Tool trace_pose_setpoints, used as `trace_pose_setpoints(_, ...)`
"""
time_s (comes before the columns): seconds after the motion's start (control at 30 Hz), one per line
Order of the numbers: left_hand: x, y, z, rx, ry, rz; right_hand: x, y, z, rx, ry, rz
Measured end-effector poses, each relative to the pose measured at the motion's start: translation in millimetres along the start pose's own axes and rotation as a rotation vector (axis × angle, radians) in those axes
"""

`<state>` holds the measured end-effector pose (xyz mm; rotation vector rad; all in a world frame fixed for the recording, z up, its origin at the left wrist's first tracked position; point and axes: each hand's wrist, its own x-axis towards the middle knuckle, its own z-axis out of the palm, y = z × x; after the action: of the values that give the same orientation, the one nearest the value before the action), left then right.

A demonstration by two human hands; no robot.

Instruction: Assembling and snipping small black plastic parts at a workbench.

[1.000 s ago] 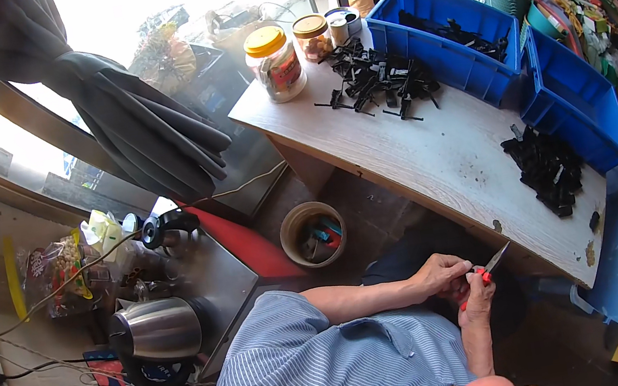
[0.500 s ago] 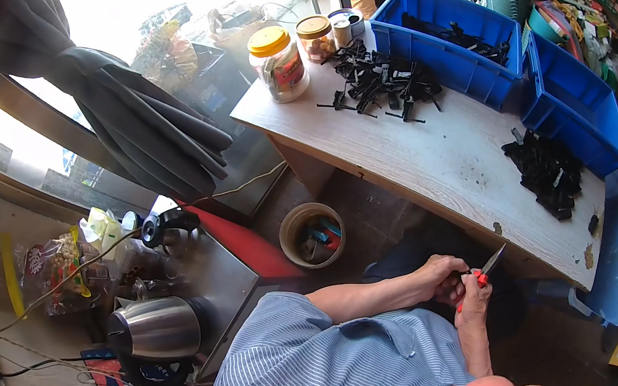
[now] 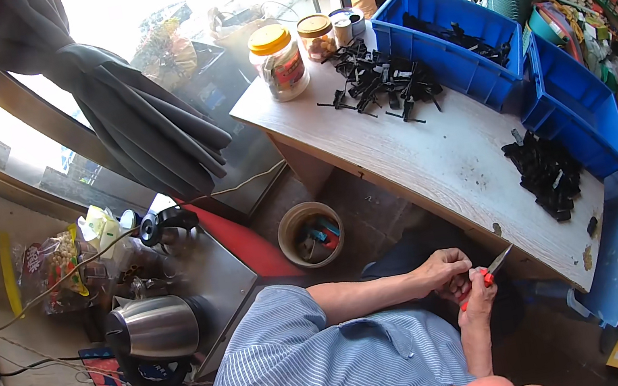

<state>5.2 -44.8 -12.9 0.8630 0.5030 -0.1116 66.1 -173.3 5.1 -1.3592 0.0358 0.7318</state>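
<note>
Held in front of my body, by the desk's near edge, are both hands. My right hand (image 3: 476, 302) is closed around the red handles of long-nose pliers (image 3: 499, 260), whose tapered metal tip points up and right, away from me. My left hand (image 3: 446, 268) is close beside it, fingers bent in a pinch; whatever sits between them is too small or hidden to make out. On the desk (image 3: 432, 148) lie a heap of black plastic clamp-like parts with thin rods (image 3: 384, 78) and, nearer me on the right, a pile of short black pieces (image 3: 543, 174).
Two blue bins (image 3: 456, 46) stand along the desk's far side, one with black parts inside. Lidded jars (image 3: 278, 67) are at its far left corner. A bucket (image 3: 310, 234) with tools is on the floor. A steel kettle (image 3: 158, 328) stands at the left.
Both hands have shifted slightly to the right, and the pliers with them. The left fingers have risen a little and drawn together. The things on the desk are unchanged.
</note>
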Motion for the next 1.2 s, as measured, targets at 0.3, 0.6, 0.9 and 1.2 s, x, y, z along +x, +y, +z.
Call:
trace_pose_setpoints(0.3,-17.3,11.1,-16.8,0.256,-0.289,0.357,7.9,-0.7,-10.8,0.098,0.036,0.017)
trace_pose_setpoints(0.6,-26.8,19.3,-13.0,0.826,-0.176,0.873,10.7,4.4,-6.5,0.082,0.036,-0.044)
trace_pose_setpoints(0.9,-24.5,5.3,-10.8,1.054,-0.086,1.044,1.2,1.8,-3.6,0.072,0.035,-0.006)
trace_pose_setpoints(1.2,-19.0,25.8,0.8,0.556,0.267,0.819,-3.7,-13.4,4.6,0.075,-0.001,0.084)
